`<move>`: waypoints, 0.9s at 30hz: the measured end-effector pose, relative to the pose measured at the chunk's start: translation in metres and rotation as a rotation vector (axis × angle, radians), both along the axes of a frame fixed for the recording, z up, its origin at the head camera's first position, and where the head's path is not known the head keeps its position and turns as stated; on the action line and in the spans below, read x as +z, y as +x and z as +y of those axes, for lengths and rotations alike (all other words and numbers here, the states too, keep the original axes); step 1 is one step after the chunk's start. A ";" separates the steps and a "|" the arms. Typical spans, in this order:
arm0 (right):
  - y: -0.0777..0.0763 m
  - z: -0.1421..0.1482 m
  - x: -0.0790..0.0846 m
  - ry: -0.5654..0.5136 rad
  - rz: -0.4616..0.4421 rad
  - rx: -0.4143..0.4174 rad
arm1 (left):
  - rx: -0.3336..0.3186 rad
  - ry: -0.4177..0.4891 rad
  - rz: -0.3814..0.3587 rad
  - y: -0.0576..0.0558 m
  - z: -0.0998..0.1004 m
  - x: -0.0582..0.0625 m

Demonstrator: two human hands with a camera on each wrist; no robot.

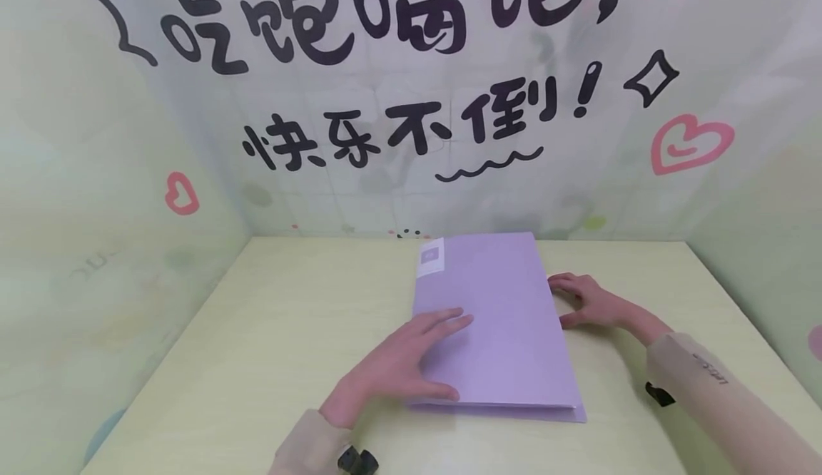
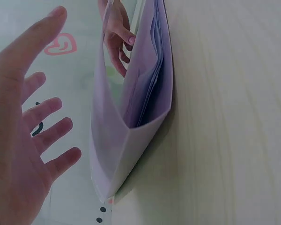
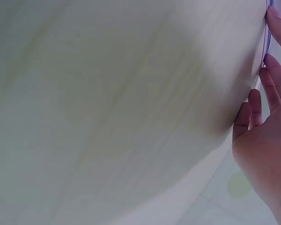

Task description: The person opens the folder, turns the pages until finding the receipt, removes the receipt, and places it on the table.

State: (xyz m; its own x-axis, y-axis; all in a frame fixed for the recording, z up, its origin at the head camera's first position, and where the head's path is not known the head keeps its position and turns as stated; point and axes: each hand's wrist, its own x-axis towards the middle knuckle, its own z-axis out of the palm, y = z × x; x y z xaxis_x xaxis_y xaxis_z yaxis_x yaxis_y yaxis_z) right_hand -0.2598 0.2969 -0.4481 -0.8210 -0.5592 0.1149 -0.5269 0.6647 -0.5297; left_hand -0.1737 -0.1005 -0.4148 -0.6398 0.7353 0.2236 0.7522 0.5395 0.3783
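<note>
A light purple folder (image 1: 488, 318) lies on the table, with a white label (image 1: 431, 257) at its top left corner. Seen from its near end in the left wrist view, the folder (image 2: 117, 140) gapes, its cover standing off its back, with several sheets (image 2: 152, 79) inside. My left hand (image 1: 401, 357) hovers over its left side, fingers spread and thumb apart, holding nothing. At the folder's right edge is my right hand (image 1: 594, 304), thumb and fingers parted. The right wrist view has the right hand's (image 3: 271, 145) thumb and index fingertips touching that edge.
The pale wood-grain table (image 1: 308, 304) extends on both sides of the folder. Behind it stands a printed backdrop (image 1: 385, 204) with large dark characters and pink hearts, and similar panels close off the left and right sides.
</note>
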 end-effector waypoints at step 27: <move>0.001 -0.001 -0.001 0.016 -0.012 -0.015 | 0.104 -0.042 0.137 0.040 0.060 -0.016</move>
State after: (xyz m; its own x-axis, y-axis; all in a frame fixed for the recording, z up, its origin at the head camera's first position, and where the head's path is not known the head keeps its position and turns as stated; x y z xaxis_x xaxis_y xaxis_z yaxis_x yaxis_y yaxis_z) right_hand -0.2584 0.2962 -0.4489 -0.8307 -0.5485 0.0958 -0.5103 0.6812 -0.5249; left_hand -0.1332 -0.0408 -0.4306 -0.6781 0.6776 0.2846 0.7349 0.6299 0.2514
